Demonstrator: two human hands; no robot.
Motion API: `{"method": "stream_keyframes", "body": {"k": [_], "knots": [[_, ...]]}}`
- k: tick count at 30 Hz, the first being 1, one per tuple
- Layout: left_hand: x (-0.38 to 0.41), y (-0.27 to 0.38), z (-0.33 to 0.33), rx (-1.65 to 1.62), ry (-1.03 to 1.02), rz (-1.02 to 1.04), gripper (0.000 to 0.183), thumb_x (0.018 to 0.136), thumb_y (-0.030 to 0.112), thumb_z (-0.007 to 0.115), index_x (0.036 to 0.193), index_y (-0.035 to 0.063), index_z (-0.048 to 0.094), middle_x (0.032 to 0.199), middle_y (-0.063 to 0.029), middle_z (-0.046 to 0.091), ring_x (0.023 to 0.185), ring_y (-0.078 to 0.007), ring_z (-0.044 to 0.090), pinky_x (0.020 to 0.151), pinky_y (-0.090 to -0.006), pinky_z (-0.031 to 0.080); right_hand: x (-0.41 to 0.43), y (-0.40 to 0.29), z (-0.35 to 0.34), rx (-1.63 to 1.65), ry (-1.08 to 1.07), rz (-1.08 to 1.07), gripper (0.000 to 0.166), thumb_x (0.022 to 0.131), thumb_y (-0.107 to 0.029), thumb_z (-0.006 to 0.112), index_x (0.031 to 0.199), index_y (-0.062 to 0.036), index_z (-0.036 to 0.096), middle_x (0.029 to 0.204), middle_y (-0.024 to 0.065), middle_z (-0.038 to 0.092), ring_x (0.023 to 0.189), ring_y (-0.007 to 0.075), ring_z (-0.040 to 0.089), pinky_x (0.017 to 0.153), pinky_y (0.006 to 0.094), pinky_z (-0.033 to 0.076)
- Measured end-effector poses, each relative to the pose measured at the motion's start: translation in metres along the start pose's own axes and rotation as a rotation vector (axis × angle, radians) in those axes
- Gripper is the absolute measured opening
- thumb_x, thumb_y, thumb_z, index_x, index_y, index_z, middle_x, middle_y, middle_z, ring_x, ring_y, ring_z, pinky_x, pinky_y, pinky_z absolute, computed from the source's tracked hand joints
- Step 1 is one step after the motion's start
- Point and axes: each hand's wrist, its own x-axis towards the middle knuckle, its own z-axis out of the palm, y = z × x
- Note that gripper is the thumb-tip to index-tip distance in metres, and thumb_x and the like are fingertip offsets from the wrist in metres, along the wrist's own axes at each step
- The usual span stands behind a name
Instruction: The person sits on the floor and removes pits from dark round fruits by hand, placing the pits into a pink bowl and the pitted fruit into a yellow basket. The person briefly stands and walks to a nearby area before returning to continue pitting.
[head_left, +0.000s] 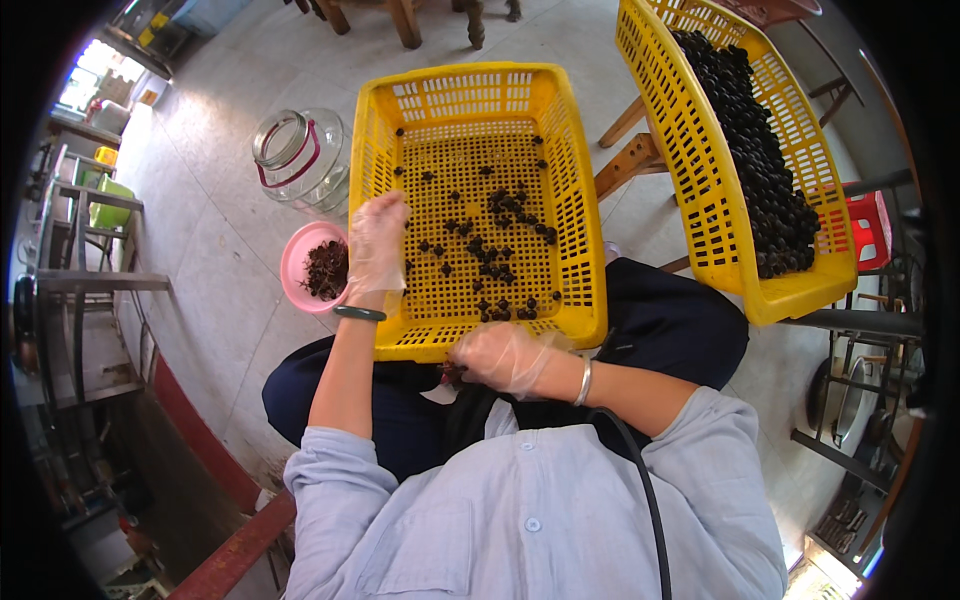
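A yellow perforated plastic crate (592, 247) rests at my lap, with loose dark grapes (491, 255) scattered over its grid floor. My left hand (377, 240), in a clear disposable glove, is closed over the crate's left rim. My right hand (506, 360), gloved likewise, is curled just at the near rim. A small dark reddish bit, perhaps grape stem (452, 372), shows at its fingertips; the palm side is hidden. Left of the crate, a pink plastic bowl (291, 276) holds brown grape stems (326, 271), partly covered by my left hand.
A large glass jar (311, 169) with a pink handle stands on the tiled floor. At right, a second yellow crate (712, 217) full of dark grapes (739, 142) sits tilted in view by a wooden stool (634, 161). Metal racks (97, 281) line the left side.
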Motion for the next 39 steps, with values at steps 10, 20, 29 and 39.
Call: {"method": "stream_keyframes", "body": {"k": [10,20,29,39], "knots": [[0.009,-0.022,0.069,0.899,-0.341,0.375,0.015,0.082,0.014,0.063,0.093,0.0050,0.067,0.095,-0.0127,0.064,0.088,-0.0268,0.060,0.078,-0.0358,0.050,-0.017,-0.011,0.023,-0.171,0.153,-0.021,0.008,0.070,-0.016,0.058,0.067,-0.0104,0.062,0.063,0.0041,0.062,0.063,0.0192,0.064,0.052,0.0301,0.051],[0.055,-0.032,0.128,1.728,-0.843,0.352,0.016,0.077,0.016,0.066,0.077,0.0001,0.062,0.069,-0.0134,0.059,0.057,-0.0224,0.059,0.050,-0.0302,0.052,-0.025,0.004,-0.015,0.065,0.238,0.075,0.017,0.077,-0.023,0.063,0.075,-0.0063,0.059,0.068,0.0092,0.060,0.066,0.0250,0.063,0.055,0.0352,0.051],[0.071,-0.059,0.145,1.129,-0.378,0.282,0.016,0.084,0.009,0.051,0.075,-0.0009,0.059,0.072,-0.0209,0.059,0.067,-0.0353,0.060,0.056,-0.0414,0.050,-0.028,0.004,-0.036,0.193,0.287,0.028,0.014,0.075,-0.018,0.064,0.079,-0.0051,0.060,0.071,0.0090,0.059,0.066,0.0253,0.062,0.058,0.0347,0.052],[0.075,-0.041,0.149,1.447,-0.604,0.299,0.019,0.087,0.010,0.051,0.078,-0.0035,0.061,0.072,-0.0188,0.058,0.065,-0.0295,0.060,0.059,-0.0392,0.052,-0.031,0.004,-0.040,0.164,0.332,0.000,0.013,0.075,-0.019,0.064,0.080,-0.0069,0.060,0.071,0.0081,0.058,0.066,0.0237,0.061,0.059,0.0331,0.051]]}}
